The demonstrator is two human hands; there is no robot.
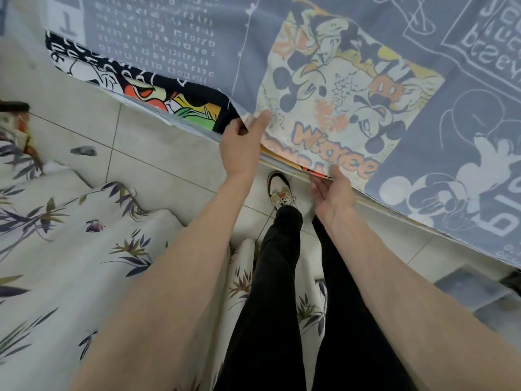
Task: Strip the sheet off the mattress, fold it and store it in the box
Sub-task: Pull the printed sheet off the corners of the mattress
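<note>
A cartoon-print sheet lies folded back on itself over the mattress, its faded grey-blue underside up and the black, brightly printed side showing beneath at the left. My left hand pinches the sheet's folded edge, thumb on top. My right hand grips the same edge lower down, where the layers meet along the pale mattress side. No box is recognisable.
A white quilt with a leaf pattern lies heaped on the tiled floor at the left and under my legs. My foot in a white trainer stands by the bed. A grey object sits at the lower right.
</note>
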